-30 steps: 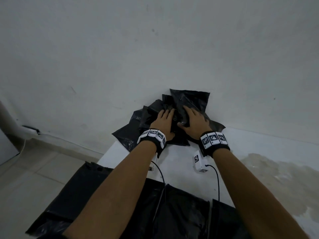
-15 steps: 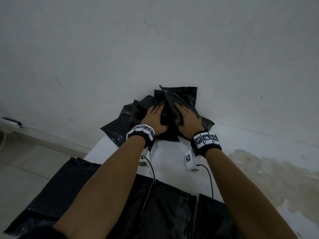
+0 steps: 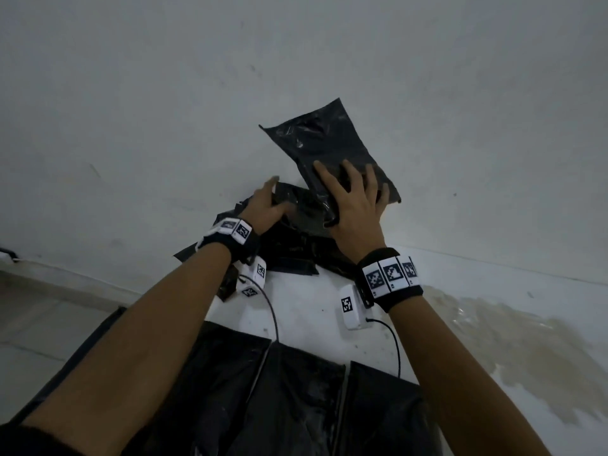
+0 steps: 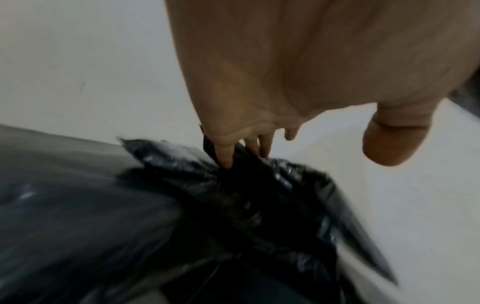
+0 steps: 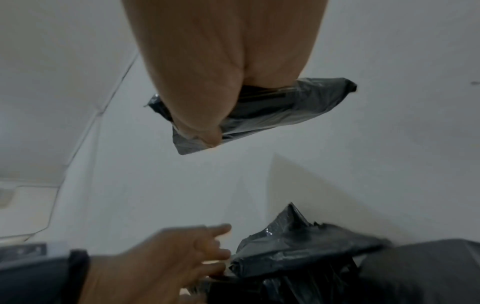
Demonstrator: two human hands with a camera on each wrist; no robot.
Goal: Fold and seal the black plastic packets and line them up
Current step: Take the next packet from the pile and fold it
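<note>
Change since earlier: a second ago both hands lay flat on the heap of black plastic; now the right hand (image 3: 357,205) has come up off it with one black packet (image 3: 324,149), while the left hand (image 3: 265,205) stays low at the heap.
Right grip: fingers spread over the near face of the lifted packet, thumb underneath, grasping it; the right wrist view shows the thumb (image 5: 200,131) pressed against the packet's lower side (image 5: 298,102).
Lifted packet: flat, rectangular, tilted, its far end raised toward the wall, clear of the heap.
Left grip: fingers extended and touching the crumpled plastic; the left wrist view shows the fingertips (image 4: 226,156) poking into a fold of the heap (image 4: 246,195), nothing grasped, thumb held apart.
Heap of packets (image 3: 296,245): crumpled black plastic at the far edge of the tabletop, against the wall.
Near packets (image 3: 296,396): flat black pieces lying side by side along the near edge, under the forearms.
Wrists: black bands with white marker squares on each; small white boxes with cables hang below them.
Tabletop (image 3: 312,297): white, with a large pale brownish stain (image 3: 510,340) on the right.
Room: plain whitish wall (image 3: 164,93) with faint marks directly behind the tabletop; pale tiled floor (image 3: 49,317) at the left; dim light.
</note>
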